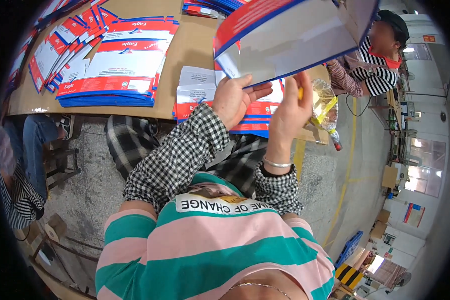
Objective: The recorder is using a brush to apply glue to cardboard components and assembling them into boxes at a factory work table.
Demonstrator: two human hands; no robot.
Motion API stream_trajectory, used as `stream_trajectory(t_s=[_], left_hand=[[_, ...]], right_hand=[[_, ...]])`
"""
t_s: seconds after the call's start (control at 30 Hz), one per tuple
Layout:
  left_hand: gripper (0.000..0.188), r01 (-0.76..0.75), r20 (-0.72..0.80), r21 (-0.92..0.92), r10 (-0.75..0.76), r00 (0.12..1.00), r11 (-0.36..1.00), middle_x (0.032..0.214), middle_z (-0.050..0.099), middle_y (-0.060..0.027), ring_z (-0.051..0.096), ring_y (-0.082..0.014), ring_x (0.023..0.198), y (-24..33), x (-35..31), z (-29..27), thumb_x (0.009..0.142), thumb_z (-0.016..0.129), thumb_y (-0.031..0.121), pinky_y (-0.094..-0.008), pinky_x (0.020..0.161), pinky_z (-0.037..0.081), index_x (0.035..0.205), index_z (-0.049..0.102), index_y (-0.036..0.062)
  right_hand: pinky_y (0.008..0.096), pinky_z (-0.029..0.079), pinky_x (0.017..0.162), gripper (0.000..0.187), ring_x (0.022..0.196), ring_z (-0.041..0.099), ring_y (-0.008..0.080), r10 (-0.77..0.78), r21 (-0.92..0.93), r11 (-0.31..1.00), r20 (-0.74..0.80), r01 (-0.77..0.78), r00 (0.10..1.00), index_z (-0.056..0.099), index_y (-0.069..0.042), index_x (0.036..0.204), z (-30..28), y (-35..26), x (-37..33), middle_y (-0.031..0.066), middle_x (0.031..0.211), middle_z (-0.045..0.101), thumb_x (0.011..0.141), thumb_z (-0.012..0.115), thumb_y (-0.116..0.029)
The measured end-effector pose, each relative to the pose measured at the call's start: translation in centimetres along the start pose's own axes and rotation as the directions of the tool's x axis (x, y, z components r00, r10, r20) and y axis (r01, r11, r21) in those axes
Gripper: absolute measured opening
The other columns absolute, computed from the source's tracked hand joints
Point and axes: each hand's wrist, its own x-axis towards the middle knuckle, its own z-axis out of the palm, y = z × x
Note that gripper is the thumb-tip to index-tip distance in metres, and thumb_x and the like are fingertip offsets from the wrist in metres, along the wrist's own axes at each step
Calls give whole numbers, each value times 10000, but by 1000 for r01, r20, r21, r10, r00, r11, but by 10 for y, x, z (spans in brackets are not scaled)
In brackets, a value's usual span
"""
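A partly folded carton (295,45), red, white and blue outside and grey inside, is raised over the table's near edge. My left hand (231,101) grips its lower edge, thumb on top and fingers curled beneath. Just right of it, my right hand (291,114) points upward with bent fingers close under the carton's edge. A small yellow thing (300,93) shows between its thumb and fingers; its kind is unclear. Under my hands lies a stack of printed flat cartons (255,125), with a white printed flap (196,80) at its left.
On the brown table (172,55), a pile of flat cartons (117,65) lies left beside a fanned group (65,45). A clear plastic bottle (325,100) with a yellow label and red tip lies at the right edge. A person (380,55) in stripes is at the far right; another (22,165) at left.
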Motion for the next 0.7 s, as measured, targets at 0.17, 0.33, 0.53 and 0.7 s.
stream_trajectory(t_s=[0.17,0.33,0.53,0.7], left_hand=[[210,-115,-84,158,129,988,981,1052,508,-269,619,-368,845,13,6,-3,910,319,41,-427,747,551,1081,334,-80],[194,-125,-107,160,143,984,979,1041,506,-286,620,-369,838,9,8,-9,911,307,32,-427,741,555,1073,312,-77],[273,-84,-196,211,126,972,974,1086,516,-251,596,-338,911,6,4,-3,914,327,49,-421,811,523,1151,349,-84],[186,-196,-175,308,258,950,931,1008,520,-254,642,-317,764,6,2,-7,906,337,34,-363,665,575,1064,301,-58]], right_hand=[[259,479,694,278,739,587,156,-91,-12,996,-297,92,950,552,70,958,-49,-28,5,200,1038,586,923,417,-171],[214,384,486,358,460,445,107,-262,170,958,202,230,944,528,57,804,-93,-73,14,281,956,588,895,327,-225],[204,396,509,244,542,495,92,-8,-133,986,546,96,838,571,79,706,-49,-94,19,160,862,647,826,432,-82],[196,402,505,224,563,485,58,48,-227,953,771,203,635,553,57,702,-16,-66,29,117,855,647,838,433,-76]])
